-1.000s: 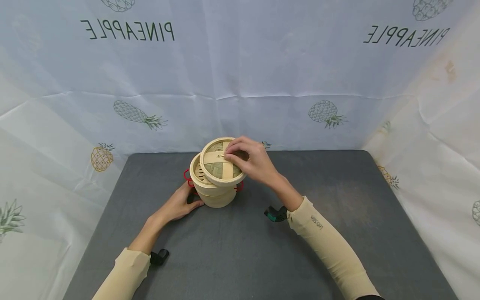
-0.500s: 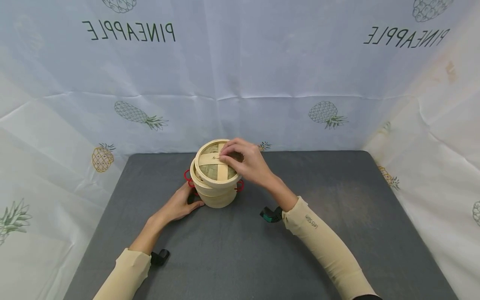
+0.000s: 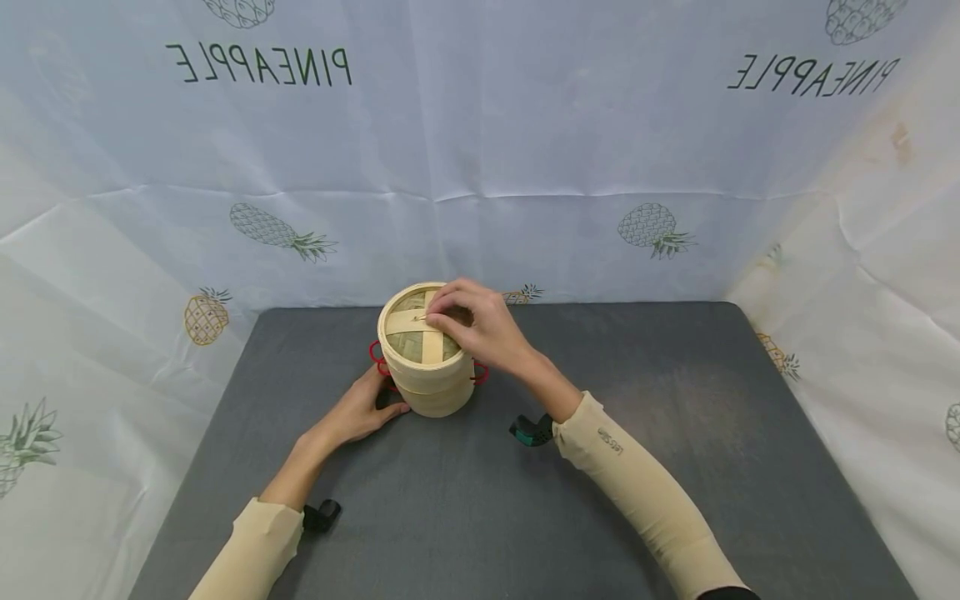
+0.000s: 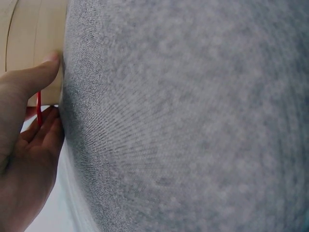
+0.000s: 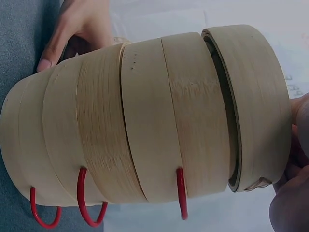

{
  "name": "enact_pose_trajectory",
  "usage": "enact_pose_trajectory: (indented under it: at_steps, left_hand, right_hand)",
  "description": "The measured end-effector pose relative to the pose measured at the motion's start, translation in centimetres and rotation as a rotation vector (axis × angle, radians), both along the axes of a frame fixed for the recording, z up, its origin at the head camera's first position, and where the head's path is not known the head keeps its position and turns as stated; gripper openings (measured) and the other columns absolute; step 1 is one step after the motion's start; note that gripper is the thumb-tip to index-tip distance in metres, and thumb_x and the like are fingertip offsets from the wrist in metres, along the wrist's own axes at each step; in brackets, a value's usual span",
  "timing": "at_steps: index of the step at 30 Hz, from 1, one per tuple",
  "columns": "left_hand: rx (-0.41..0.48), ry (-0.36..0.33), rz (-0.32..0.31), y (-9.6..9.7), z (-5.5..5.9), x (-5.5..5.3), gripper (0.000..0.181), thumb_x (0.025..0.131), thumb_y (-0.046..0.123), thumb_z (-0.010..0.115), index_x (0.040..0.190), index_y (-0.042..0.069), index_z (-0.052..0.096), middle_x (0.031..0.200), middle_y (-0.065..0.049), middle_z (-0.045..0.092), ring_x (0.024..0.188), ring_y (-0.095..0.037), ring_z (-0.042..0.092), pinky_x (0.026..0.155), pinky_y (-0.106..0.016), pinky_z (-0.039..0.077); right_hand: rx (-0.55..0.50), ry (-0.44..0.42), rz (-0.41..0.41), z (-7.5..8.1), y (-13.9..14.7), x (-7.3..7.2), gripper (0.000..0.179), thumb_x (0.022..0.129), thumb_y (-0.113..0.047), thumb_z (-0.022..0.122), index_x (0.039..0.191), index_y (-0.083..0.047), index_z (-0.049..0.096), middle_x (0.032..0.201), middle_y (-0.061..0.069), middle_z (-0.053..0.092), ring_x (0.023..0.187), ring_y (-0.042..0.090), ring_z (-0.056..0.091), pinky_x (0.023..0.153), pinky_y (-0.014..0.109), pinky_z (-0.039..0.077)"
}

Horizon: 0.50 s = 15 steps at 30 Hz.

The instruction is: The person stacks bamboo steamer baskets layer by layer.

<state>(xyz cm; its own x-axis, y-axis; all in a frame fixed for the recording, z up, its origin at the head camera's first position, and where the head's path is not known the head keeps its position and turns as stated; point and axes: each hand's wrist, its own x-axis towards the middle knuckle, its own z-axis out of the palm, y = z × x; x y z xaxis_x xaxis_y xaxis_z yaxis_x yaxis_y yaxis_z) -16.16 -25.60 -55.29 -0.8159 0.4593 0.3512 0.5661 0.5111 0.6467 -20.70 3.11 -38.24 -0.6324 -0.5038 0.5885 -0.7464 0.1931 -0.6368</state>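
A round bamboo steamer (image 3: 433, 393) of stacked tiers stands upright on the dark table, with red loop handles (image 5: 181, 195) on its sides. Its woven lid (image 3: 408, 343) is over the top tier; the right wrist view shows a narrow dark gap between lid (image 5: 263, 111) and tier. With thumb and fingers, my right hand (image 3: 483, 327) pinches the small loop at the lid's centre. My left hand (image 3: 363, 407) holds the lowest tier on its left side, thumb (image 4: 41, 77) against the wall and fingers by a red handle.
The dark table (image 3: 645, 467) reaches back to a pale cloth (image 3: 480, 150) printed with pineapples, which also hangs at both sides. Black wrist mounts (image 3: 532, 430) sit under both forearms, near the tabletop.
My right hand has carried the lid left and slightly down, from an offset spot to squarely over the steamer's top. The left hand has stayed at the base.
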Motion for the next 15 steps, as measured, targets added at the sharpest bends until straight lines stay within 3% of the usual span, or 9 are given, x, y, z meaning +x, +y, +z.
enact_pose_trajectory:
  at_steps: [4, 9, 13, 15]
  left_hand:
    - [-0.011, -0.003, 0.014, 0.1, 0.1, 0.1, 0.077, 0.096, 0.031, 0.086, 0.16, 0.014, 0.048, 0.136, -0.014, 0.064, 0.115, -0.024, 0.067, 0.094, -0.033, 0.057]
    - [-0.024, -0.022, 0.018, 0.4, 0.9, 0.4, 0.08, 0.096, 0.027, 0.086, 0.162, 0.011, 0.045, 0.139, -0.018, 0.063, 0.117, -0.028, 0.067, 0.096, -0.043, 0.058]
    - [-0.01, -0.016, 0.01, 0.3, 0.7, 0.3, 0.078, 0.097, 0.025, 0.085, 0.162, 0.01, 0.045, 0.14, -0.017, 0.063, 0.117, -0.026, 0.067, 0.097, -0.041, 0.058]
    - [-0.019, -0.021, 0.02, 0.5, 1.3, 0.6, 0.077, 0.095, 0.022, 0.086, 0.16, 0.009, 0.046, 0.138, -0.017, 0.063, 0.117, -0.028, 0.067, 0.096, -0.044, 0.058]
  right_hand:
    - [0.006, -0.007, -0.003, -0.1, -0.2, 0.0, 0.006, 0.099, -0.011, 0.08, 0.102, -0.005, 0.082, 0.114, 0.01, 0.077, 0.11, 0.023, 0.073, 0.099, 0.032, 0.06]
    - [0.018, -0.021, -0.007, -0.2, -0.4, 0.1, 0.006, 0.1, -0.012, 0.08, 0.102, -0.006, 0.082, 0.114, 0.009, 0.076, 0.11, 0.022, 0.073, 0.1, 0.032, 0.06]
    - [0.027, -0.032, -0.011, -0.3, -0.4, 0.1, 0.006, 0.1, -0.012, 0.079, 0.101, -0.006, 0.082, 0.115, 0.009, 0.077, 0.111, 0.022, 0.073, 0.101, 0.032, 0.06]
    - [0.03, -0.039, -0.016, -0.3, -0.5, 0.0, 0.006, 0.1, -0.012, 0.079, 0.101, -0.006, 0.082, 0.115, 0.009, 0.077, 0.112, 0.023, 0.073, 0.101, 0.032, 0.06]
